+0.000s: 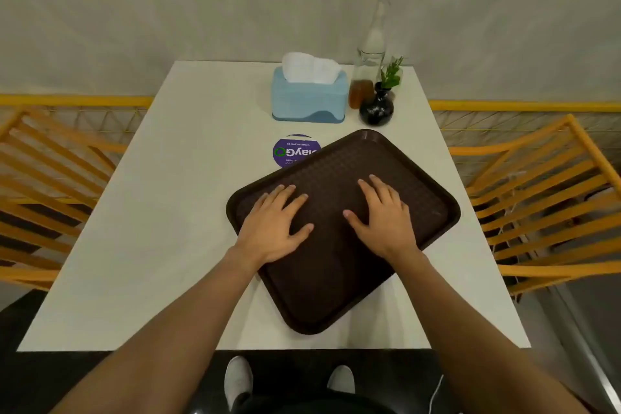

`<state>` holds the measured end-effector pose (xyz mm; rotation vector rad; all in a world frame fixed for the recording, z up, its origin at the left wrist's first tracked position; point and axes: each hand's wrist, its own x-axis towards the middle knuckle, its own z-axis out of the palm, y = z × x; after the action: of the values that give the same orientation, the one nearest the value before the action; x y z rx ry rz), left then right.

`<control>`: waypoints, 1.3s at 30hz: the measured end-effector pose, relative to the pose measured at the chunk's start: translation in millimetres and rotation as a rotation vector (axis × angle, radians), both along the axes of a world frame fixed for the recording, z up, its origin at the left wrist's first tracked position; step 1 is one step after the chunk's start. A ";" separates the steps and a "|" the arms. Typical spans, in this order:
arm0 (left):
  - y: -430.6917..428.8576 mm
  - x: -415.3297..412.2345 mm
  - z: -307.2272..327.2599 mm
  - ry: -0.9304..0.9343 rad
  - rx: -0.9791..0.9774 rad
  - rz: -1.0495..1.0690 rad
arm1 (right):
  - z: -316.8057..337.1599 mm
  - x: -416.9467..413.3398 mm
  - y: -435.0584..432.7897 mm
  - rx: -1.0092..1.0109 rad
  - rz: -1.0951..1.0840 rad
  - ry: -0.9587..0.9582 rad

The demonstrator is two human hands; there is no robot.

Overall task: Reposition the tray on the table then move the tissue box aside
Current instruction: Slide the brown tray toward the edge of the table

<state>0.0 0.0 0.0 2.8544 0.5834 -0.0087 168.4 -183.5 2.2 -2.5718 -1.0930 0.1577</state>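
A dark brown plastic tray (339, 276) lies on the white table (151, 245), turned at an angle with one corner toward me. My left hand (274, 225) and my right hand (386, 215) both rest flat on the tray's surface, fingers spread, holding nothing. A light blue tissue box (309, 99) with white tissue sticking out stands at the table's far side, apart from the tray.
A purple round sticker (292, 149) sits half under the tray's far edge. Right of the tissue box stand a glass bottle (369, 54), a small amber jar (360, 93) and a black vase with a green sprig (377, 107). Yellow wooden chairs (544, 198) flank the table.
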 end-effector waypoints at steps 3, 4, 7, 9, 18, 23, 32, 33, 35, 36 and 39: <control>-4.4 -6.0 -9.2 0.051 0.002 0.025 | -7.9 -3.8 -5.2 -0.064 -0.054 0.031; -6.6 -9.7 -13.3 0.055 -0.007 0.038 | -12.0 -5.7 -7.6 -0.080 -0.063 0.041; -11.6 -14.7 -19.4 0.047 -0.008 0.063 | -19.0 -7.8 -11.4 -0.112 -0.045 0.028; -15.0 -18.4 -19.8 0.044 -0.001 0.091 | -21.0 -7.6 -13.2 -0.124 -0.017 0.016; -35.7 -43.2 -21.5 0.040 0.019 0.266 | -22.1 -3.1 -2.5 -0.170 0.165 -0.025; -37.6 -59.5 -17.5 0.052 0.046 0.355 | -21.1 -2.5 19.7 -0.175 0.292 -0.015; -38.6 -89.9 -8.5 0.122 0.087 0.421 | -18.1 -16.8 64.2 -0.202 0.409 0.003; -37.5 -93.8 -7.5 0.131 0.086 0.431 | -17.9 -19.7 70.1 -0.198 0.423 0.011; -40.0 -99.1 -5.4 0.152 0.087 0.444 | -16.5 -23.0 76.9 -0.201 0.459 0.023; -38.9 -102.3 -4.4 0.163 0.085 0.444 | -14.9 -24.7 81.3 -0.204 0.475 0.028; -26.7 -109.5 2.1 0.163 0.064 0.413 | -8.9 -29.8 88.3 -0.146 0.450 0.068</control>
<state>-109.5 -26.7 2.1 2.7514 1.2147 -0.1567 138.6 -95.2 -6.7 -2.3764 -1.6725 0.4441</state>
